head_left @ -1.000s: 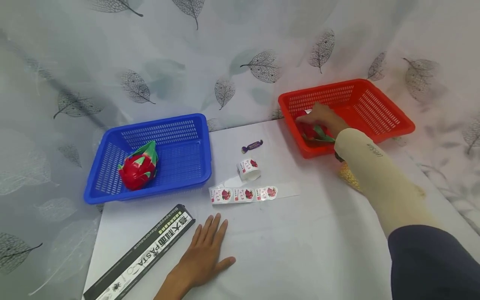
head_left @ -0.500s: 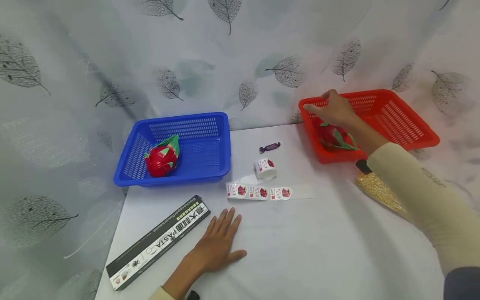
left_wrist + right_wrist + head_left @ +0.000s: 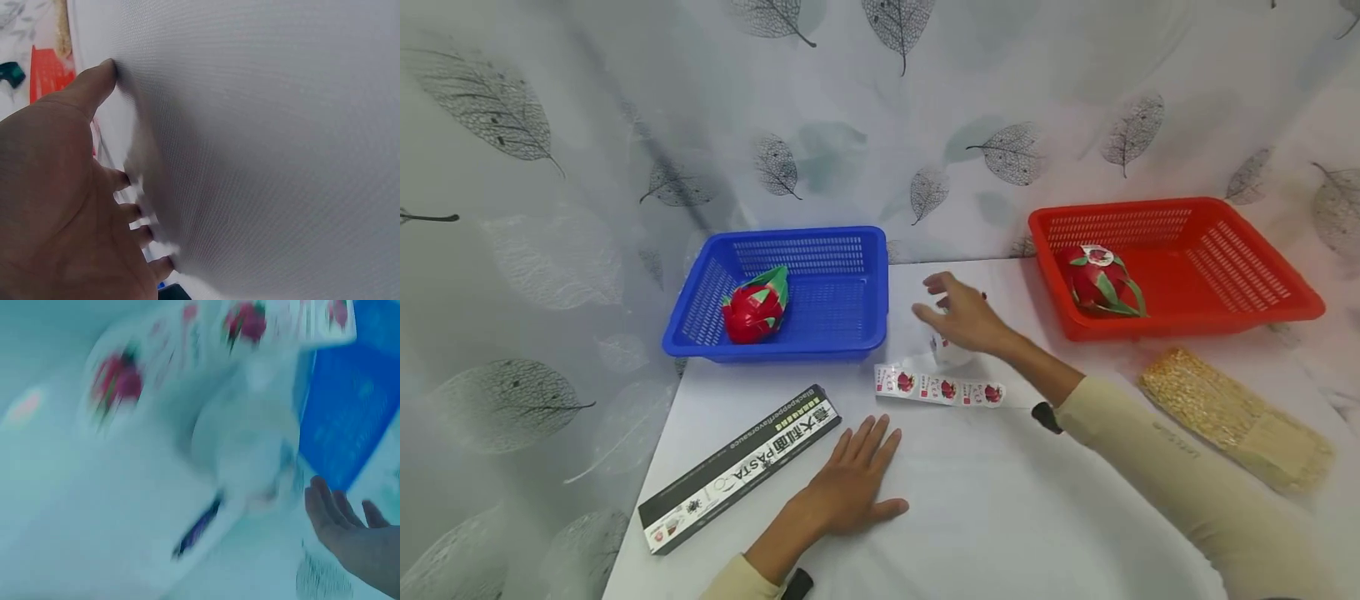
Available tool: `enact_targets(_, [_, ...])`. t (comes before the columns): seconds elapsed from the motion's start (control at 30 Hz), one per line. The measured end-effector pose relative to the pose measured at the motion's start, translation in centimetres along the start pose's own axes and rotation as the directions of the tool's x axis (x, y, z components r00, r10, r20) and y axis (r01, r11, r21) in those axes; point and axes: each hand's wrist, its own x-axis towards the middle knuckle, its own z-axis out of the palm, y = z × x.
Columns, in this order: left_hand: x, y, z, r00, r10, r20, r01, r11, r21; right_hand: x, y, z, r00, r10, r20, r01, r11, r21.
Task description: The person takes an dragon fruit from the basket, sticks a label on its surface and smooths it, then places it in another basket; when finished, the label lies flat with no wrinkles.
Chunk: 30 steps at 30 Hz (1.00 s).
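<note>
My left hand (image 3: 850, 483) rests on the white table with fingers straight, beside a black-and-white pasta box (image 3: 741, 471). My right hand (image 3: 966, 315), fingers loosely bent and holding nothing, hovers over the roll of labels (image 3: 951, 352), partly hiding it. From that roll a strip of dragon fruit labels (image 3: 940, 389) runs along the table. One dragon fruit (image 3: 1093, 283) with a round label (image 3: 1097, 256) on it lies in the red basket (image 3: 1180, 321). Another dragon fruit (image 3: 754, 315) sits in the blue basket (image 3: 827, 312). The right wrist view is blurred.
A bag of yellow kernels (image 3: 1232, 417) lies at the right, in front of the red basket. A purple wrapped candy (image 3: 197, 530) lies near the roll, mostly behind my right hand in the head view. A leaf-patterned curtain (image 3: 955, 100) hangs behind the table.
My right hand has let go of the dragon fruit in the red basket, lifted away and moved left over the label roll. The left hand stays on the table. The head view has shifted.
</note>
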Motion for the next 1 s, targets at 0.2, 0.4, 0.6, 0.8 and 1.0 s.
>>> enact_targets(0.2, [0.3,0.2,0.4,1.0,-0.008,0.024,0.007,0.999,0.034,2.2,-1.6,5.9,1.0,0.02,-0.01,-0.019,0.995,0.094])
enact_targets(0.4, [0.4,0.3,0.4,1.0,-0.006,0.029,0.004,0.998,0.056,3.8,-1.8,7.4,1.0,0.013,-0.015,-0.013,1.0,0.015])
enact_targets(0.6, [0.4,-0.3,-1.1,1.0,0.014,0.009,-0.014,0.998,0.059,4.1,-2.1,7.4,0.999,0.047,-0.018,-0.047,0.999,-0.017])
enact_targets(0.8, [-0.8,-2.9,-6.8,0.991,0.019,-0.132,-0.033,0.994,-0.105,4.8,-2.2,8.2,0.998,0.057,-0.025,-0.058,0.998,-0.028])
enact_targets(1.0, [-2.0,-8.2,-13.5,0.928,-0.103,-0.359,0.012,0.969,-0.245,5.4,-2.6,9.3,0.998,0.047,-0.037,-0.049,0.998,-0.031])
